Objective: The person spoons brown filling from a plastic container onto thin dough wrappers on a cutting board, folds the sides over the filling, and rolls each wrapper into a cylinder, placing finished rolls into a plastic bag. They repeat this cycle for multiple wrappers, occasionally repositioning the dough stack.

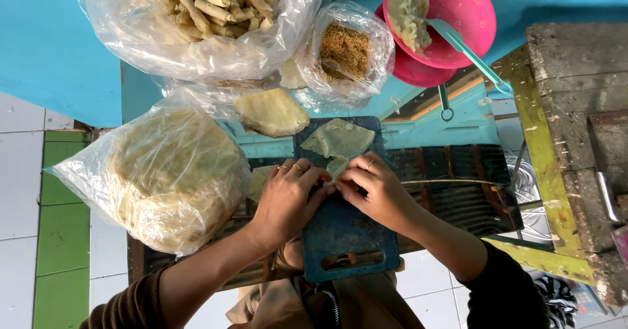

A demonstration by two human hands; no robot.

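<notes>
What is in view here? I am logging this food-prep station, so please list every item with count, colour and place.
wrapper sheet: one, pale yellow, on the board, being folded
cutting board: one, dark blue, centre
bag of wrappers: one, clear plastic, left
loose wrapper stack: one, pale, above the board
bag of rolls: one, clear, top
bag of brown filling: one, clear, top centre
bowl: one, pink, top right
spoon: one, teal, in the bowl
left hand: on the wrapper
right hand: on the wrapper
</notes>
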